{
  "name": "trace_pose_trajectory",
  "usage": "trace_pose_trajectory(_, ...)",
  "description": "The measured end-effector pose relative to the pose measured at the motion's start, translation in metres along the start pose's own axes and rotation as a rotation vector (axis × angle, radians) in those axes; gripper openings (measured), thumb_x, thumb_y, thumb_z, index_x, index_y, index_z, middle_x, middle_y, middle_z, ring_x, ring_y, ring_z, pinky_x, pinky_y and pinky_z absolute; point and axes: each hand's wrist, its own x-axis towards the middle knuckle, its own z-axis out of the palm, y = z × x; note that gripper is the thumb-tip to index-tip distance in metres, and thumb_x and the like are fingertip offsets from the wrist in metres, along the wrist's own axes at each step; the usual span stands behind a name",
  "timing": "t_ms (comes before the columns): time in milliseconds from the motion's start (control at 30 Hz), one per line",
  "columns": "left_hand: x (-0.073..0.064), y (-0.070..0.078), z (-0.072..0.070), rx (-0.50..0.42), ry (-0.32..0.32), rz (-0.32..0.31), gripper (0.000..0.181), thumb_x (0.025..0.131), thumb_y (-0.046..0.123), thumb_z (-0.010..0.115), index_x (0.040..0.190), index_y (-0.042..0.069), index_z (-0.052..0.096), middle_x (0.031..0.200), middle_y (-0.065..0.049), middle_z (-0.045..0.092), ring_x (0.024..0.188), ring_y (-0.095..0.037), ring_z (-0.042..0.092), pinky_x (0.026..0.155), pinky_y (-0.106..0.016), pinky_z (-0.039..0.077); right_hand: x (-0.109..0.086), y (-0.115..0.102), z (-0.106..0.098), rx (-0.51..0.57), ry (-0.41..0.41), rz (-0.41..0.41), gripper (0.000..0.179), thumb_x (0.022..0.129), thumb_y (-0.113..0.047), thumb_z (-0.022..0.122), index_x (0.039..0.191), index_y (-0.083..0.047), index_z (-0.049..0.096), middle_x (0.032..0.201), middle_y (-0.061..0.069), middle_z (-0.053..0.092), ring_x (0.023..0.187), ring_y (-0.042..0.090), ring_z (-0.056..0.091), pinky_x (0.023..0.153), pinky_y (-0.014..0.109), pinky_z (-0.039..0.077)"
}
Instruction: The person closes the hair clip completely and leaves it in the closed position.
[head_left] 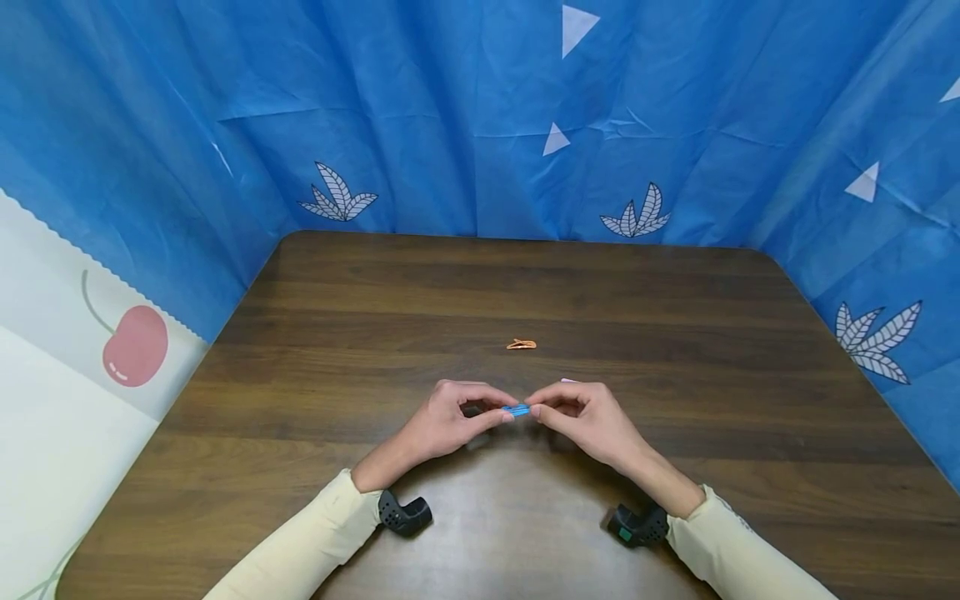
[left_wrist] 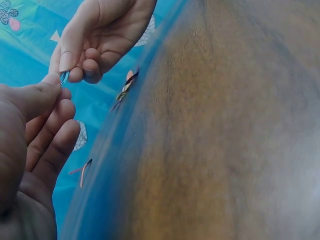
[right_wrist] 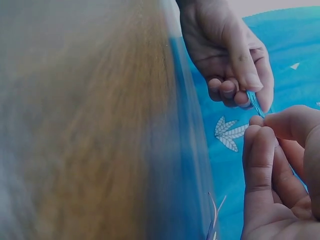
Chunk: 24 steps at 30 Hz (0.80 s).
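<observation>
A small blue hair clip (head_left: 517,410) spans the gap between the two hands, just above the table. My left hand (head_left: 447,419) pinches its left end between thumb and forefinger. The right end is pinched by my right hand (head_left: 588,419), and the fingertips cover both ends. In the right wrist view the clip (right_wrist: 255,103) appears as narrow parallel strips. Beyond the hands, an orange hair clip (head_left: 521,343) lies on the table with one arm raised.
Behind the right hand, a pink bit (head_left: 570,381) shows; the left wrist view has it as a small multicoloured cluster (left_wrist: 125,90), its kind unclear. The brown wooden table (head_left: 360,300) meets a blue patterned curtain (head_left: 480,117) at the back.
</observation>
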Motion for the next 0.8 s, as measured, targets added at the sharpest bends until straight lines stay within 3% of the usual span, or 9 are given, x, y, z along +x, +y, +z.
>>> trace_pose_trajectory(133, 0.0002, -0.0009, 0.0005, -0.001, 0.005, 0.007, 0.013, 0.096, 0.017, 0.075, 0.107, 0.015, 0.082, 0.096, 0.003, 0.079, 0.082, -0.005, 0.071, 0.069, -0.027, 0.058, -0.0003, 0.0009, 0.0004, 0.007, -0.011, -0.015, 0.01, 0.096, -0.023, 0.076, 0.105, -0.021, 0.08, 0.101, 0.002, 0.073, 0.083, 0.024, 0.072, 0.067, 0.026, 0.057)
trace_pose_trajectory(200, 0.0002, -0.0008, 0.0005, -0.002, 0.003, 0.009, 0.013, 0.096, 0.016, 0.075, 0.107, 0.014, 0.082, 0.096, 0.003, 0.079, 0.08, -0.006, 0.07, 0.069, -0.026, 0.057, -0.0001, 0.0016, 0.0004, 0.004, -0.016, -0.015, 0.011, 0.096, -0.023, 0.076, 0.105, -0.021, 0.08, 0.099, 0.001, 0.074, 0.081, 0.023, 0.073, 0.08, 0.023, 0.055)
trace_pose_trajectory(233, 0.0002, -0.0006, 0.0004, -0.001, 0.003, 0.011, 0.013, 0.096, 0.016, 0.075, 0.107, 0.014, 0.082, 0.096, 0.003, 0.079, 0.078, -0.006, 0.069, 0.068, -0.026, 0.057, 0.0002, 0.0018, 0.0005, 0.0, -0.019, -0.016, 0.011, 0.096, -0.024, 0.076, 0.105, -0.022, 0.08, 0.099, 0.001, 0.075, 0.079, 0.022, 0.073, 0.08, 0.024, 0.054)
trace_pose_trajectory(267, 0.0002, -0.0006, 0.0001, 0.0, 0.002, 0.014, 0.013, 0.096, 0.016, 0.075, 0.107, 0.014, 0.082, 0.095, 0.002, 0.079, 0.077, -0.007, 0.069, 0.068, -0.026, 0.057, 0.0004, 0.002, 0.0006, -0.003, -0.022, -0.017, 0.011, 0.096, -0.024, 0.075, 0.106, -0.022, 0.08, 0.098, 0.001, 0.076, 0.078, 0.021, 0.073, 0.091, 0.025, 0.052)
trace_pose_trajectory(367, 0.0002, -0.0002, 0.0001, 0.005, 0.0, 0.018, 0.013, 0.095, 0.015, 0.075, 0.107, 0.014, 0.082, 0.095, 0.002, 0.079, 0.073, -0.009, 0.066, 0.066, -0.025, 0.055, 0.0015, 0.0033, 0.001, -0.011, -0.031, -0.028, 0.012, 0.096, -0.025, 0.075, 0.107, -0.025, 0.08, 0.093, 0.0, 0.078, 0.076, 0.019, 0.075, 0.12, 0.038, 0.031)
trace_pose_trajectory(467, 0.0001, -0.0004, 0.0004, 0.011, 0.0, 0.029, 0.013, 0.095, 0.014, 0.075, 0.106, 0.013, 0.081, 0.094, 0.0, 0.079, 0.07, -0.01, 0.065, 0.065, -0.024, 0.054, 0.0023, 0.0049, 0.0013, -0.011, -0.036, -0.041, 0.013, 0.096, -0.023, 0.075, 0.108, -0.025, 0.081, 0.091, 0.0, 0.079, 0.076, 0.019, 0.075, 0.126, 0.054, 0.014)
trace_pose_trajectory(700, 0.0004, -0.0022, 0.003, 0.02, -0.005, 0.048, 0.013, 0.095, 0.012, 0.076, 0.106, 0.012, 0.081, 0.093, 0.001, 0.079, 0.072, -0.011, 0.067, 0.066, -0.024, 0.055, 0.0018, 0.0056, 0.0016, -0.029, -0.03, -0.046, 0.013, 0.095, -0.02, 0.076, 0.107, -0.02, 0.08, 0.092, 0.0, 0.079, 0.078, 0.017, 0.076, 0.123, 0.052, 0.018)
trace_pose_trajectory(767, 0.0008, -0.0027, 0.0036, 0.028, -0.012, 0.051, 0.013, 0.095, 0.013, 0.076, 0.106, 0.012, 0.081, 0.093, 0.001, 0.079, 0.073, -0.011, 0.068, 0.067, -0.024, 0.056, 0.0015, 0.0059, 0.0019, -0.042, -0.033, -0.046, 0.012, 0.095, -0.021, 0.077, 0.106, -0.021, 0.081, 0.093, -0.001, 0.079, 0.077, 0.016, 0.076, 0.117, 0.043, 0.034)
trace_pose_trajectory(800, 0.001, -0.0028, 0.0037, 0.033, -0.014, 0.053, 0.013, 0.095, 0.013, 0.076, 0.106, 0.012, 0.081, 0.092, 0.001, 0.079, 0.073, -0.01, 0.068, 0.067, -0.024, 0.056, 0.0015, 0.0063, 0.0018, -0.045, -0.032, -0.046, 0.012, 0.095, -0.022, 0.077, 0.106, -0.022, 0.081, 0.092, -0.002, 0.079, 0.077, 0.016, 0.076, 0.115, 0.038, 0.035)
